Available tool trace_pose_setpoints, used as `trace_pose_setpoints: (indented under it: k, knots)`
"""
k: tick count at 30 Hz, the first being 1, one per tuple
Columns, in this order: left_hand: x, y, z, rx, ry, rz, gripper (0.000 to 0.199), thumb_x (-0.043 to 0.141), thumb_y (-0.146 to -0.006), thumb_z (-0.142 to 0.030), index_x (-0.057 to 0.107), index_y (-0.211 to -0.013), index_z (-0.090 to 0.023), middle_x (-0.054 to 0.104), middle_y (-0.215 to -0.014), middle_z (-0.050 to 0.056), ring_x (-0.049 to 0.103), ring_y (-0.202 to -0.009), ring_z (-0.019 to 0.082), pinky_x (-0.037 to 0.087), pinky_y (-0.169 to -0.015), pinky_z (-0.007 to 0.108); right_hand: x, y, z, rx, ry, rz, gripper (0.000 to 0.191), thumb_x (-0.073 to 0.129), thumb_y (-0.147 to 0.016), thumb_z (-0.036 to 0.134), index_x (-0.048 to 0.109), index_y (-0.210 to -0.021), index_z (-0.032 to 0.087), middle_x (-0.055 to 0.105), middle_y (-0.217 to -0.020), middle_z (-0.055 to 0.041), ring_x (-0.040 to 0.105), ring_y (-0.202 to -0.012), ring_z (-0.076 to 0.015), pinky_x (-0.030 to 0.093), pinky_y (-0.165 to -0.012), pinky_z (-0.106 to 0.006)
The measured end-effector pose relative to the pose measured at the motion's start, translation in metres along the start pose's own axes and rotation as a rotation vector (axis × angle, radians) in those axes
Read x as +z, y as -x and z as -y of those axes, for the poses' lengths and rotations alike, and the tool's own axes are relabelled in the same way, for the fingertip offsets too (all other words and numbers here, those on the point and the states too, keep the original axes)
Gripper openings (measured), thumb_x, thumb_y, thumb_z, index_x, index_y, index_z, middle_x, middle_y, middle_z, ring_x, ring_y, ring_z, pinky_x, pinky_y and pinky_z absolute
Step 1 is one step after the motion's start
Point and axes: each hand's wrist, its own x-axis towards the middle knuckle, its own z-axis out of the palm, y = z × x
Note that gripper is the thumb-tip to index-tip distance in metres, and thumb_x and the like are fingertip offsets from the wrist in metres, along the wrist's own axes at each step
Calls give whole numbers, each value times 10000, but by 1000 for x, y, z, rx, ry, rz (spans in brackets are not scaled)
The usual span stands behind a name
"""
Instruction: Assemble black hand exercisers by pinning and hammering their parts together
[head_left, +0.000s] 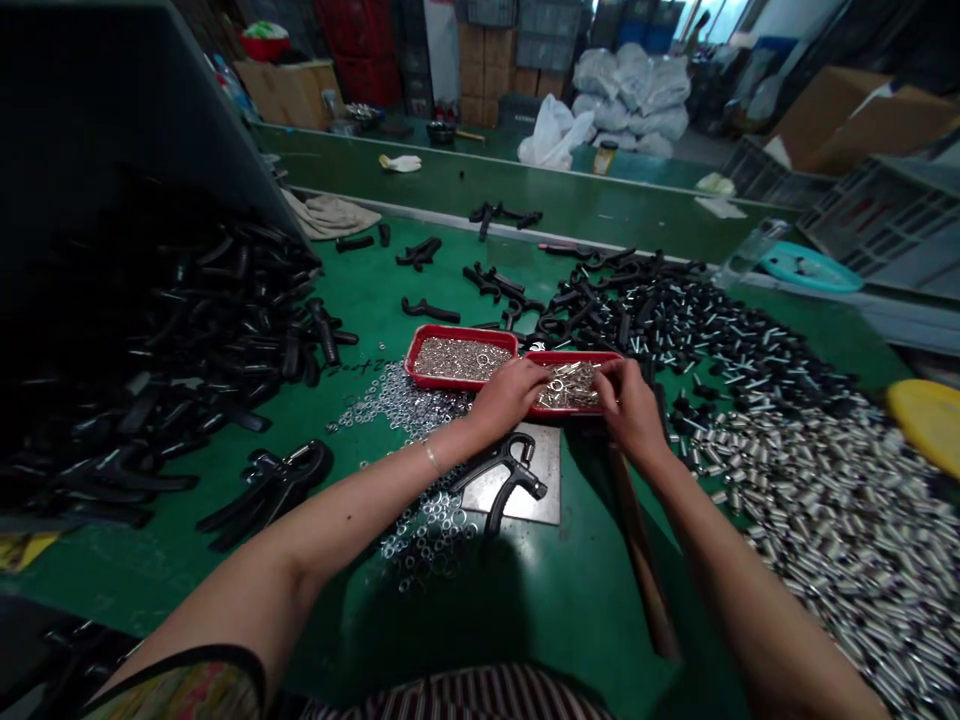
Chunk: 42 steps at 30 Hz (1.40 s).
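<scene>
Both hands are at the right-hand red tray (576, 411), which holds small metal pins (571, 388). My left hand (511, 392) comes over its left end, fingers bent together at the pins. At the right end, my right hand (630, 408) has thumb and fingertips pinched low among them. Whatever either hand grips is too small to make out. Just below the trays, a black hand grip (517, 470) with a metal spring lies on a square metal plate (551, 500). A second red tray (417, 378), filled with tiny metal parts, adjoins on the left.
Metal rings (431, 530) lie scattered left of the plate. A wooden-handled tool (641, 555) lies under my right forearm. Black handles (225, 290) heap up at left, assembled grips (270, 485) nearer. On the right are piles of black-headed bolts (697, 320) and metal cylinders (847, 530).
</scene>
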Motion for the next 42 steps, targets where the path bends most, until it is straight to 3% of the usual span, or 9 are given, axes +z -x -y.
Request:
trace_pose_setpoints:
  k: [6, 9, 13, 18, 25, 28, 33, 36, 42]
  knots:
    - [-13, 84, -10, -271, 249, 87, 59, 655, -884, -245, 677, -855, -199, 698, -895, 16, 631, -893, 187, 484, -853, 345, 4, 63, 29, 95, -326, 349, 138, 508, -932, 299, 611, -949, 210, 677, -917, -42, 642, -844, -194, 490, -785, -321]
    - [1, 97, -9, -269, 174, 54, 79, 676, -860, -220, 659, -790, -187, 674, -881, 25, 600, -937, 208, 464, -887, 367, 26, 70, 36, 245, -412, 373, 156, 512, -919, 334, 592, -900, 202, 675, -803, -15, 638, -695, -174, 496, -676, -296]
    - [5, 94, -9, -299, 134, 57, 91, 654, -876, -216, 639, -792, -182, 654, -868, 31, 590, -917, 209, 471, -857, 360, 38, 60, 35, 168, -244, 426, 216, 463, -953, 334, 586, -849, 191, 684, -775, -23, 635, -678, -164, 473, -634, -263]
    - [-1, 95, -19, -184, -39, 104, 110, 596, -922, -227, 611, -830, -168, 639, -902, 56, 579, -936, 220, 460, -872, 376, 30, 49, 41, 11, 132, 588, 222, 385, -1011, 261, 570, -928, 171, 714, -854, -52, 668, -743, -148, 467, -658, -225]
    - [5, 99, -17, 73, -364, 199, 254, 441, -1001, -287, 619, -900, -136, 622, -935, 93, 552, -921, 248, 437, -846, 396, 30, 29, 77, -112, 381, 694, 210, 402, -947, 70, 602, -998, 109, 705, -1009, -200, 691, -917, -286, 473, -754, -333]
    - [1, 104, -21, 140, -428, 249, 284, 393, -1019, -283, 630, -956, -141, 634, -977, 92, 551, -934, 242, 427, -845, 391, 22, 23, 75, -152, 421, 754, 126, 484, -961, 169, 600, -997, 137, 717, -1000, -172, 699, -928, -283, 484, -766, -323]
    - [-5, 127, -43, 90, -523, 314, 479, 467, -969, -495, 546, -1281, -140, 563, -1330, 139, 512, -1125, 309, 401, -934, 448, -17, 60, 26, 29, 692, 643, 355, 484, -979, 434, 525, -1114, 107, 716, -923, -188, 718, -853, -311, 500, -656, -326]
    - [-4, 131, -50, 17, -489, 312, 461, 457, -976, -390, 502, -1344, -117, 530, -1381, 157, 500, -1158, 316, 400, -962, 459, -35, 96, -8, 216, 765, 629, 349, 496, -960, 448, 551, -1052, 116, 703, -975, -204, 718, -844, -314, 501, -648, -338]
    - [-1, 110, -42, 134, -247, 316, 396, 401, -966, -197, 520, -1339, -135, 559, -1343, 148, 498, -1200, 290, 399, -1003, 446, -52, 129, -7, 325, 39, 433, 338, 483, -938, 419, 531, -1167, 174, 692, -1054, -111, 686, -776, -225, 539, -680, -329]
